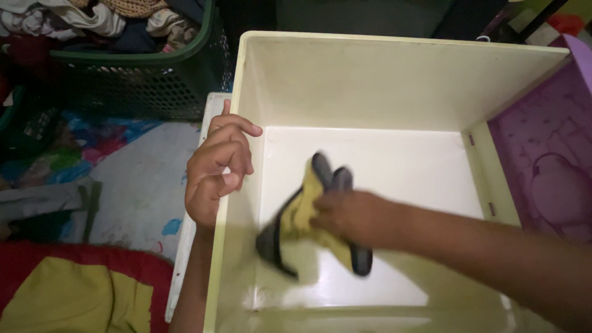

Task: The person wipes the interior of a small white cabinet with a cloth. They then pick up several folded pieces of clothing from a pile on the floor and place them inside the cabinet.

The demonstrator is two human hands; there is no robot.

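Cloth (302, 213), yellow with grey edging and blurred by motion, lies pressed against the floor of a cream plastic drawer (370, 80) under the right hand (351, 219), which is closed over it. The left hand (219, 172), fingers curled, grips the drawer's left wall to steady it. A green laundry basket (123, 80) heaped with clothes stands behind (upper left), beside a colourful mat (92, 154). Judging from the frame, wiping well calls for flat, even pressure, overlapping strokes into the corners, and a firm brace on the rim.
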